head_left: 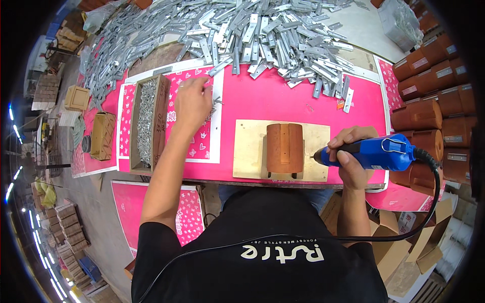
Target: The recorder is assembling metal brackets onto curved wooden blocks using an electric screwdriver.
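Observation:
My right hand (353,156) is wrapped around a blue electric screwdriver (376,151), its tip pointing left. Close to that tip, a reddish-brown wooden block with a rounded shape (292,149) rests on a pale wooden board (250,151). A groove with small holes runs down the block's top. My left hand (193,103) reaches over the pink table cover, fingers apart, with nothing visible in it. Just beyond its fingertips lies a metal strip (220,66) at the near edge of a large pile of silver strips (252,40). A few loose screws (216,103) lie beside the hand.
Left of my left forearm stands a long wooden box (160,116) full of screws. Stacked reddish-brown blocks (417,116), some bearing metal strips, line the right side. The screwdriver's black cord (429,202) loops down across my body. Open cartons (429,242) sit at lower right.

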Demonstrator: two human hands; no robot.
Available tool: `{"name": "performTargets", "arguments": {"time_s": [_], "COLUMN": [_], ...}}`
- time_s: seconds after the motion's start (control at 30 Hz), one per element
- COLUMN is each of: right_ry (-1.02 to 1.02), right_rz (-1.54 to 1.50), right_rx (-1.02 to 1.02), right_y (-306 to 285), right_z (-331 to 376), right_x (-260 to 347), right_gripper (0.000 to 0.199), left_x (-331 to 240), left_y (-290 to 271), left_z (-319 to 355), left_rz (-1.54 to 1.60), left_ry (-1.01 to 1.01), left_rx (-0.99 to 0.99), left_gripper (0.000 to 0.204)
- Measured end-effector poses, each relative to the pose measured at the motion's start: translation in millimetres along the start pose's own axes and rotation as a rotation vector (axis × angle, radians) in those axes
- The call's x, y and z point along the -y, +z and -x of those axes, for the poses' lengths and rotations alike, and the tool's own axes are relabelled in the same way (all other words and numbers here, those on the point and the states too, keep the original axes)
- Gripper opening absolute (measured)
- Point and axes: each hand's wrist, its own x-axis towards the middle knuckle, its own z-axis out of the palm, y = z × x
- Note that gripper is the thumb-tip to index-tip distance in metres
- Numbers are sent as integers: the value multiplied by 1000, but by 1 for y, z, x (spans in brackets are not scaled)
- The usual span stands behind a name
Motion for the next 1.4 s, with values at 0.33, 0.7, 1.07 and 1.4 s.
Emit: {"name": "performTargets", "arguments": {"time_s": [0.33, 0.7, 1.07, 1.4], "right_ry": [9, -29, -28, -50], "right_rz": [6, 12, 4, -20], "right_rx": [-81, -151, -179, -174], "right_y": [0, -2, 0, -4], "right_z": [-1, 6, 3, 5], "right_x": [0, 2, 2, 0], "right_gripper": [35, 36, 33, 31], "left_x": [12, 11, -2, -19], "left_y": [26, 1, 41, 5], "left_z": [-15, -53, -82, -77], "left_rz": [-239, 1338, 160, 415], "left_ry": [42, -633, -252, -239], "left_rx": [45, 71, 258, 297], "left_gripper": [14, 16, 34, 17]}}
